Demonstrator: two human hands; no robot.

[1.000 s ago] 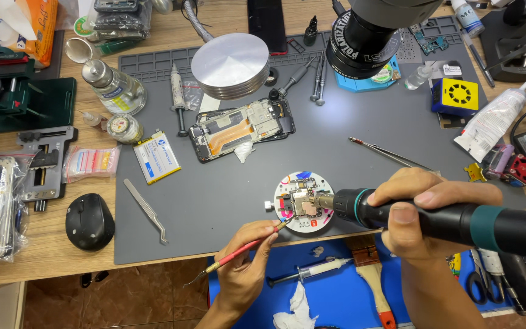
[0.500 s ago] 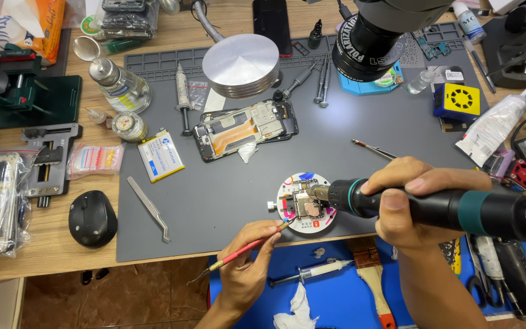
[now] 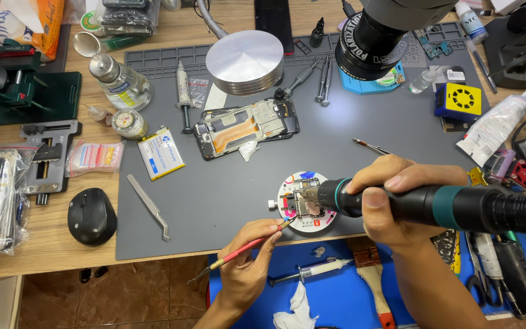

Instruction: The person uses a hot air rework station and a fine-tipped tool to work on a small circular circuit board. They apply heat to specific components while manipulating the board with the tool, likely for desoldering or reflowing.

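Note:
My right hand (image 3: 397, 204) grips a black and teal hot-air tool (image 3: 452, 207), its metal nozzle pointing left over a small circuit board clamped on a round white holder (image 3: 302, 207). My left hand (image 3: 248, 259) holds a thin red-handled tool (image 3: 245, 248) like a pen, its tip touching the left side of the board. Both hands sit at the near edge of the grey work mat (image 3: 226, 183).
An opened phone (image 3: 248, 127) lies mid-mat, with a battery (image 3: 161, 153) and tweezers (image 3: 148, 206) to its left. A stack of metal discs (image 3: 245, 61) and a microscope head (image 3: 378, 36) stand at the back. A black mouse (image 3: 91, 216), a syringe (image 3: 315, 270) and a brush (image 3: 375, 286) lie near.
The view has shifted slightly. My right hand and the hot-air tool have edged left so the nozzle sits over the board. My left hand keeps the red tool at the board.

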